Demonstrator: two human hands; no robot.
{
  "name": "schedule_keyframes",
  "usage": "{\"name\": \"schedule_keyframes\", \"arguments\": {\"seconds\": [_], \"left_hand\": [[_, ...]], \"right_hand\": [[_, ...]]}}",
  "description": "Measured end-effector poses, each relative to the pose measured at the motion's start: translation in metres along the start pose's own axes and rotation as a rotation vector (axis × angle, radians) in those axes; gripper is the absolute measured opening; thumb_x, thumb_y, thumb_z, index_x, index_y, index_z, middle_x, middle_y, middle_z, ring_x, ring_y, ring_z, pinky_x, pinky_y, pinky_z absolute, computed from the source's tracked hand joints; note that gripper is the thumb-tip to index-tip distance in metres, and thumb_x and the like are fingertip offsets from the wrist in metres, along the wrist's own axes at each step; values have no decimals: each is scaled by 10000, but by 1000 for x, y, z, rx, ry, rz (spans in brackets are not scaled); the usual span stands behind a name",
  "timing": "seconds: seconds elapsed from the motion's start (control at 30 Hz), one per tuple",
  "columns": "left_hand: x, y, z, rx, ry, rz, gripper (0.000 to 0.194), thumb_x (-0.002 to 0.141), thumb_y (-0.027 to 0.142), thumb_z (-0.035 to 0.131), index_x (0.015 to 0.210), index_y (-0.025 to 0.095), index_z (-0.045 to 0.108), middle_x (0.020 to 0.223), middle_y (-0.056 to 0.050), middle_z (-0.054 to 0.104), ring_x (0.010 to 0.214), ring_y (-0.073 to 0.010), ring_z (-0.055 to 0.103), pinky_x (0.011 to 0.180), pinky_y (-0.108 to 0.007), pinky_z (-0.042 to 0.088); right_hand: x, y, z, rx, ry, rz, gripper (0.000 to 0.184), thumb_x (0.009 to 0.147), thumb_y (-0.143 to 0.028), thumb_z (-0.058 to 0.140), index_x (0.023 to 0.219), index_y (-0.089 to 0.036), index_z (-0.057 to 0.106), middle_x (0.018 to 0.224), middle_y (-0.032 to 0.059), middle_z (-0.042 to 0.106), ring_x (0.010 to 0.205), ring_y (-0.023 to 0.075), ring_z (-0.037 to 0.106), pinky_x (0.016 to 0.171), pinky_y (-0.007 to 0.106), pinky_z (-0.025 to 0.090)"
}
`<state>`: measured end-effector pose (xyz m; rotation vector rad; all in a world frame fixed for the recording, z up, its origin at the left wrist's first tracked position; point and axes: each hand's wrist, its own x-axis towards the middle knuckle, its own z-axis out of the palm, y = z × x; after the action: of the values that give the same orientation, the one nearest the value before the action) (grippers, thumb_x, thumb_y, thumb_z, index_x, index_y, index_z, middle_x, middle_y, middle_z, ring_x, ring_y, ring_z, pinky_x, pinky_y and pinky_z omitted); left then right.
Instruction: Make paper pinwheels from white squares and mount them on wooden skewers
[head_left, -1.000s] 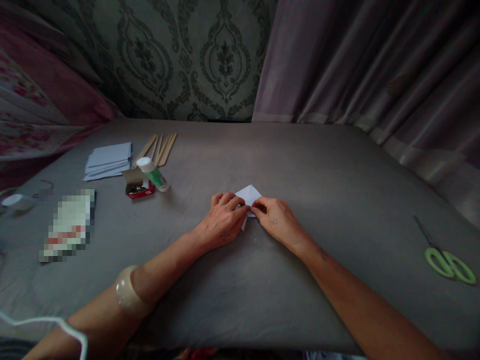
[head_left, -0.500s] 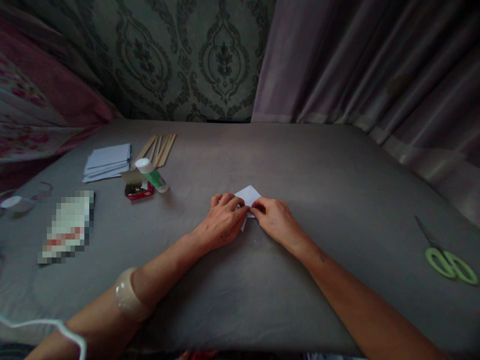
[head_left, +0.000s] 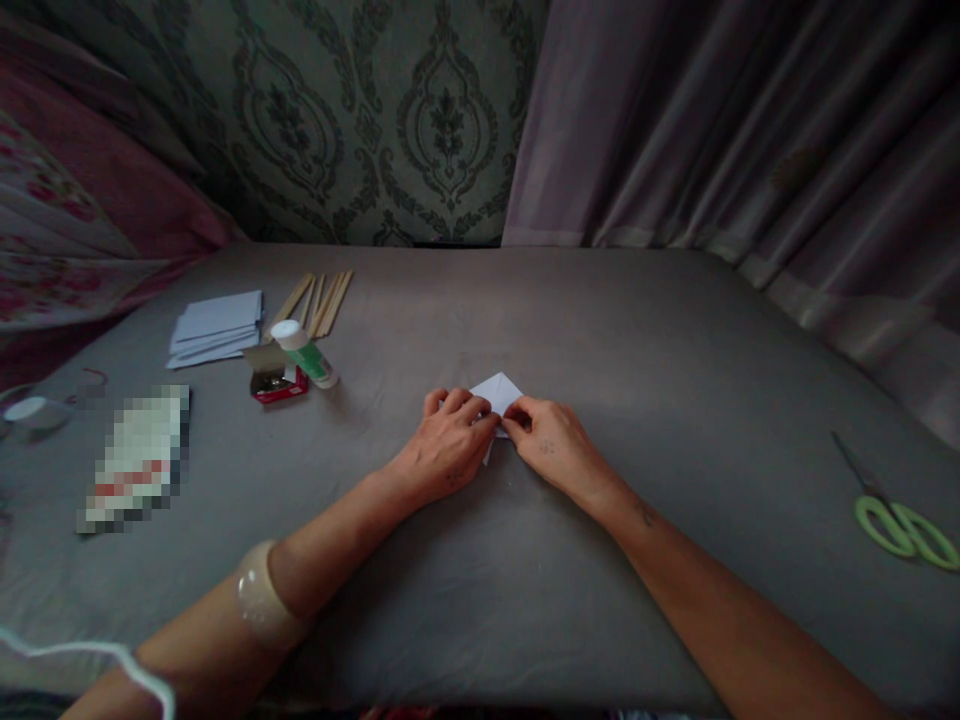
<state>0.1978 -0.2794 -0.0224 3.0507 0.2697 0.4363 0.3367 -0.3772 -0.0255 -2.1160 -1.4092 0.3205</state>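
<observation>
1. Barely shifted since the earlier frame: left hand (head_left: 448,445), right hand (head_left: 551,440), folded paper (head_left: 498,390).
2. Right grip: pinching the paper's edge; left grip: fingers curled over it, pinch cannot be told.
3. Paper: between both hands, on grey cloth (head_left: 480,580).

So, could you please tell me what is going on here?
A person has both bare hands on a small piece of folded white paper on the grey surface. The left hand covers its left side, while the right hand pinches it near the lower edge. Paper sheets, wooden sticks, an open red box and a green-and-white tube are off to the left; green-handled scissors lie far right, untouched.
</observation>
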Motion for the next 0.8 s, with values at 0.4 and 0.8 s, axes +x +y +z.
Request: {"name": "schedule_keyframes", "arguments": {"seconds": [0.4, 0.8], "left_hand": [[0, 7, 1, 166, 66, 38, 190, 895, 213, 467, 951, 202, 648, 1034, -86, 609, 988, -250, 470, 892, -442, 301], [-12, 14, -11, 80, 200, 102, 230, 920, 237, 464, 791, 187, 647, 820, -43, 660, 883, -197, 491, 852, -390, 283]], "right_hand": [[-2, -2, -4, 86, 241, 42, 195, 747, -133, 489, 827, -169, 664, 807, 70, 689, 689, 162, 619, 716, 284, 475], [-7, 5, -5, 23, 207, -208, 234, 799, -115, 454, 879, -171, 667, 881, 68, 643, 860, 181, 585, 812, 285, 442]]}}
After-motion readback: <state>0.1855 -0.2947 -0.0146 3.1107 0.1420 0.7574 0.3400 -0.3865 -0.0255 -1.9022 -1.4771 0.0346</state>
